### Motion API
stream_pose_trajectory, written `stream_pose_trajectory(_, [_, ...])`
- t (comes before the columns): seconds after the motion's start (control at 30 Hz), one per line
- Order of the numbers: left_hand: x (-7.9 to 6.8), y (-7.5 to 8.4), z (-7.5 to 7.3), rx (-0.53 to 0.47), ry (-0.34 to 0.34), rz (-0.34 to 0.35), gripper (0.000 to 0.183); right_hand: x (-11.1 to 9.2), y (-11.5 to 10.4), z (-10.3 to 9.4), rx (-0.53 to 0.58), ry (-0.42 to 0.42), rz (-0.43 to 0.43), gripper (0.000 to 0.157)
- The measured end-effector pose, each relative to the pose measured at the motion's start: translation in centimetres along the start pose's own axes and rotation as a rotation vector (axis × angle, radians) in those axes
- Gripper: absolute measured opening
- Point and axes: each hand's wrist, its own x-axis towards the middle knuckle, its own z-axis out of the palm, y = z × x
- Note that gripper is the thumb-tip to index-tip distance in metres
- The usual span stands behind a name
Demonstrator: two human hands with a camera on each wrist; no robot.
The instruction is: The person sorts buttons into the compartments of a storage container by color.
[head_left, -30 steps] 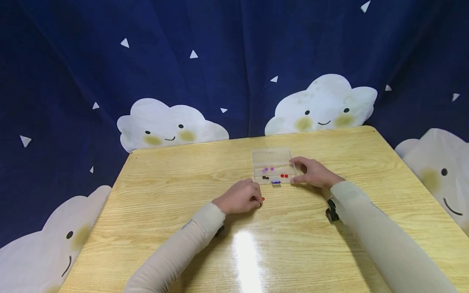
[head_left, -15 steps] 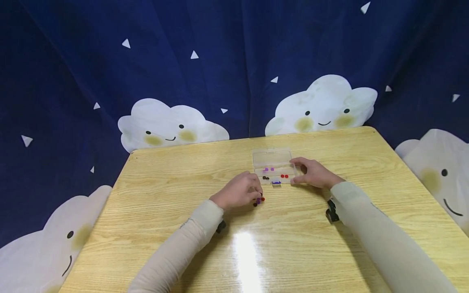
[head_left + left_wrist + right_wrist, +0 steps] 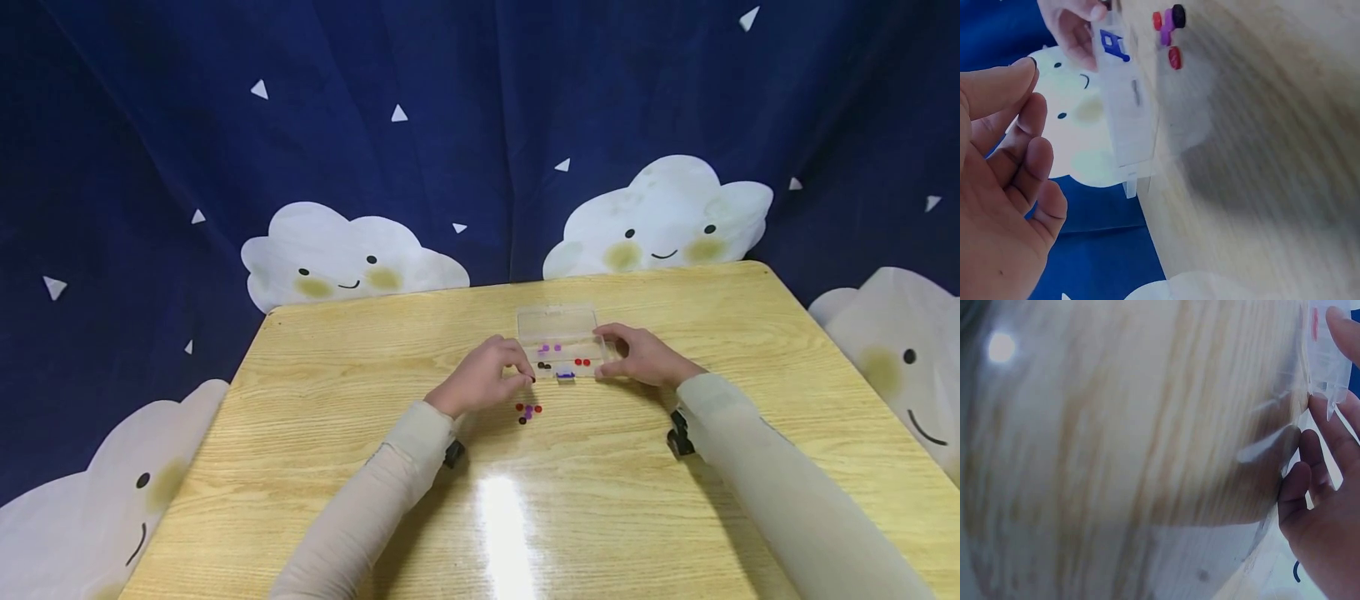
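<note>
My left hand pinches a small black bead between thumb and fingertips, right by the left front corner of a clear plastic box. In the left wrist view only a dark edge of that bead shows at the fingertips. The box lies with its lid raised at the back and a blue latch at the front. Inside are purple beads, black beads and red beads in separate compartments. My right hand grips the box's right end, thumb in front and fingers behind.
In front of the box, a small cluster of loose beads lies on the wooden table: a red bead, a purple bead, a black bead and others. A dark blue curtain with clouds hangs behind the table.
My left hand has lifted off the loose beads with the black bead and moved forward to the box's corner, uncovering the cluster. My right hand has stayed on the box.
</note>
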Motion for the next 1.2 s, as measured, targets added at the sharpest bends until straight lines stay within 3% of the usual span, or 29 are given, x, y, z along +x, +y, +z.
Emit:
stream_pose_trajectory(0.47, [1.4, -0.2, -1.4, -0.024, 0.053, -0.061, 0.009, 0.0, 0.1, 0.1, 0.005, -0.005, 0.004, 0.076])
stream_pose_trajectory(0.83, [3.5, -0.3, -1.7, -0.029, 0.065, -0.166, 0.01, 0.0, 0.2, -0.1, 0.006, 0.0, -0.005, 0.076])
stream_pose_trajectory(1.2, [5.0, -0.5, -1.5, 0.002, 0.044, -0.163, 0.012, 0.1, 0.2, 0.1, -0.02, 0.004, -0.018, 0.077])
